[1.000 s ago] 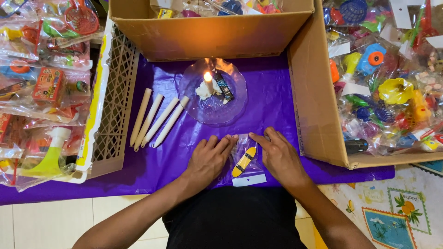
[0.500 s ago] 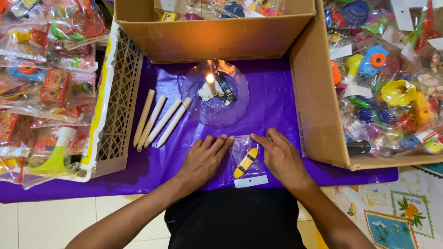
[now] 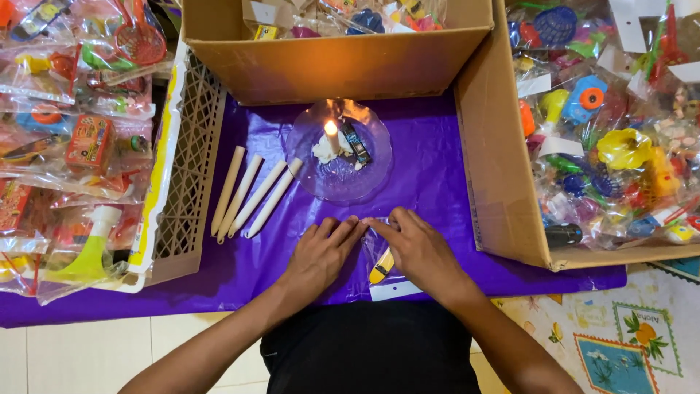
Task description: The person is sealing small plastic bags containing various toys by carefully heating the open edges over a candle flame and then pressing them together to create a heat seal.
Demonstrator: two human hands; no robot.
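Toy packet pinned flat under both hands

Toy packet (image 3: 382, 268), a clear plastic bag with a small yellow toy inside and a white card at its near end, lies on the purple sheet (image 3: 437, 182) covering the tabletop, directly between the two hands. Left hand (image 3: 321, 252) rests palm down just left of it, fingers together and stretched forward, fingertips touching the bag's far edge. Right hand (image 3: 419, 248) lies over the packet's right side, fingers curled inward, pressing the plastic; nothing is lifted. Fingertips of both hands nearly meet. Just beyond the hands stands a clear glass plate (image 3: 339, 175) bearing a lit candle (image 3: 332, 137). Ahead and left of the left hand lie four unlit cream candles (image 3: 251, 197), side by side.
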